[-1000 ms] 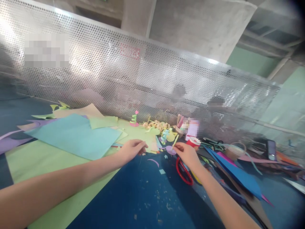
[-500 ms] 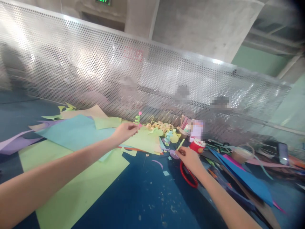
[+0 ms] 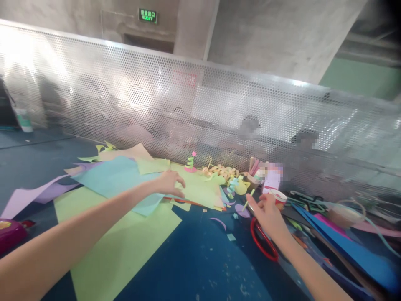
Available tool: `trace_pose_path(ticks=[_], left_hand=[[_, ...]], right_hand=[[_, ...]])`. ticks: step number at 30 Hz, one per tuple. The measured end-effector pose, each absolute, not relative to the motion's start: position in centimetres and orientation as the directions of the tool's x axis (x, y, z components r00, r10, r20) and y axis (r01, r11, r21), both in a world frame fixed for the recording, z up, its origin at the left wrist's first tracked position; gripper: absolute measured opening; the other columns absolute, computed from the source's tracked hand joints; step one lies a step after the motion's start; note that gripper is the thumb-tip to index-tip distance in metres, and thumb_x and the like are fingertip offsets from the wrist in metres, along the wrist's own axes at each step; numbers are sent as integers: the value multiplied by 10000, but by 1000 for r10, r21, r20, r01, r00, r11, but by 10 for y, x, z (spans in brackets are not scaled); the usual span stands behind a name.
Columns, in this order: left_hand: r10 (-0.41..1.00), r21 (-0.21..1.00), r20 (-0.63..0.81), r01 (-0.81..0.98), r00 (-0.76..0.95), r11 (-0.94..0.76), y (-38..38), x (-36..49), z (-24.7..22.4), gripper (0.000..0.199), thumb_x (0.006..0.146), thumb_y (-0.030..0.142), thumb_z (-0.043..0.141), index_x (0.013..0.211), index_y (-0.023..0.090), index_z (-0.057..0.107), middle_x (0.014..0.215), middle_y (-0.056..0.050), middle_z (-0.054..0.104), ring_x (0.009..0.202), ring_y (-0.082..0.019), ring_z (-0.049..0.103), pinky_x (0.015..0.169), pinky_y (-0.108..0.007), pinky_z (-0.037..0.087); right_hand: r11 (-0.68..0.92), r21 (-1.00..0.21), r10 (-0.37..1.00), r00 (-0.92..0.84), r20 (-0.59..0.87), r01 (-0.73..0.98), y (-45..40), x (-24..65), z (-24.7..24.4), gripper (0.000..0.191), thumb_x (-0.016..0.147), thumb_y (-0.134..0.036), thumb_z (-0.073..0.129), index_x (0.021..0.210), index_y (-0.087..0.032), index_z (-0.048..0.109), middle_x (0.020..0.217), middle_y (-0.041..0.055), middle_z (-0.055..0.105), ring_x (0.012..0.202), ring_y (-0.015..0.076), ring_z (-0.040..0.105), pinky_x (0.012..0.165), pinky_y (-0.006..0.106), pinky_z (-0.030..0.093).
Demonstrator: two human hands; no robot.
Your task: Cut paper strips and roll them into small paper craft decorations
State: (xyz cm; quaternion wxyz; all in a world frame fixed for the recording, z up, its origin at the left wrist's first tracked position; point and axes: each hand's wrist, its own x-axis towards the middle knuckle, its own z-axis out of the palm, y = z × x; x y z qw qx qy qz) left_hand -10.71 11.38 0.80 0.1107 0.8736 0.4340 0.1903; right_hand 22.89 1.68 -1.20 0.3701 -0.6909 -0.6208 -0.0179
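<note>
My left hand (image 3: 169, 184) is open, its fingers spread over the pale green paper sheets. Just beyond its fingertips stands a small paper tree (image 3: 191, 163), a green spiral with a pink star on top and a pink base. My right hand (image 3: 267, 211) is open too, with the fingers stretched out. One fingertip is right beside a thin yellow-green paper strip (image 3: 249, 200), which leans up from a purple paper disc (image 3: 242, 211); I cannot tell whether they touch. Under the right wrist lies a red loop handle (image 3: 265, 244), like that of scissors.
Green paper (image 3: 125, 251) and light blue paper (image 3: 109, 177) cover the left of the blue table (image 3: 216, 271). Yellow paper scraps (image 3: 219, 171), a red and white cup (image 3: 280, 197) and blue paper (image 3: 347, 242) lie around. Behind runs a perforated metal screen (image 3: 150, 96).
My left hand has let go of the paper tree and drawn back, fingers opening. The right hand's fingers have loosened from a pinch near the strip's base. The view has shifted left and up.
</note>
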Motion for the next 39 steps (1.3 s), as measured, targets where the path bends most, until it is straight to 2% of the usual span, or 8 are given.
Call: trace_pose_path(ticks=[7, 13, 17, 20, 28, 32, 35, 39], left_hand=[[787, 285, 152, 736, 598, -614, 121, -115, 3, 405, 616, 529, 652, 926, 269, 683, 915, -41, 601, 939, -243, 493, 865, -305, 307], [880, 242, 65, 848, 471, -472, 134, -140, 17, 446, 674, 512, 571, 949, 164, 616, 931, -78, 615, 815, -207, 557, 702, -254, 384], [914, 172, -77, 909, 397, -380, 130, -150, 27, 557, 560, 633, 598, 845, 155, 609, 837, -91, 641, 740, -233, 569, 615, -269, 392], [912, 123, -151, 922, 382, -366, 123, -149, 31, 598, 470, 635, 651, 845, 173, 598, 886, -91, 647, 760, -242, 573, 620, -272, 395], [895, 93, -207, 919, 394, -383, 127, -148, 31, 593, 528, 582, 623, 947, 165, 567, 956, -109, 635, 807, -241, 580, 620, -261, 400], [889, 87, -213, 914, 405, -396, 131, -149, 28, 600, 537, 600, 608, 950, 168, 566, 973, -114, 630, 809, -242, 581, 625, -261, 399], [888, 86, -212, 913, 408, -398, 132, -150, 28, 598, 541, 603, 603, 951, 169, 567, 1006, -122, 619, 828, -246, 577, 651, -268, 403], [889, 99, -209, 913, 408, -396, 133, -150, 26, 602, 543, 585, 608, 975, 168, 562, 1026, -127, 612, 860, -256, 570, 689, -280, 407]], right_hand=[[51, -514, 717, 326, 616, 857, -3, 214, -2, 303, 819, -526, 407, 819, -233, 332, 584, -35, 467, 531, 169, 486, 561, 271, 371], [139, -425, 737, 193, 648, 894, -9, 200, -4, 282, 817, -492, 461, 818, -224, 374, 566, -47, 493, 449, 126, 464, 505, 233, 355], [217, -302, 725, 54, 687, 928, -9, 193, -12, 314, 806, -529, 456, 806, -220, 400, 536, -56, 477, 445, 123, 475, 475, 220, 344], [238, -273, 728, 15, 686, 932, -9, 190, -15, 332, 798, -534, 467, 862, -215, 400, 524, -66, 469, 446, 127, 482, 474, 224, 342], [266, -543, 680, 243, 691, 797, -4, 210, 3, 367, 918, -419, 262, 1157, -183, 409, 597, -29, 496, 549, 148, 505, 586, 264, 400], [286, -713, 713, 355, 605, 640, 5, 230, 12, 455, 897, -502, 270, 1207, -198, 406, 623, -34, 482, 496, 125, 447, 501, 250, 387], [273, -810, 747, 416, 518, 519, 11, 241, 12, 478, 851, -565, 340, 1140, -203, 460, 635, -34, 489, 457, 109, 414, 440, 238, 370], [265, -838, 702, 501, 507, 476, 17, 249, 8, 414, 842, -566, 331, 956, -207, 503, 606, -42, 460, 439, 105, 386, 401, 234, 346]])
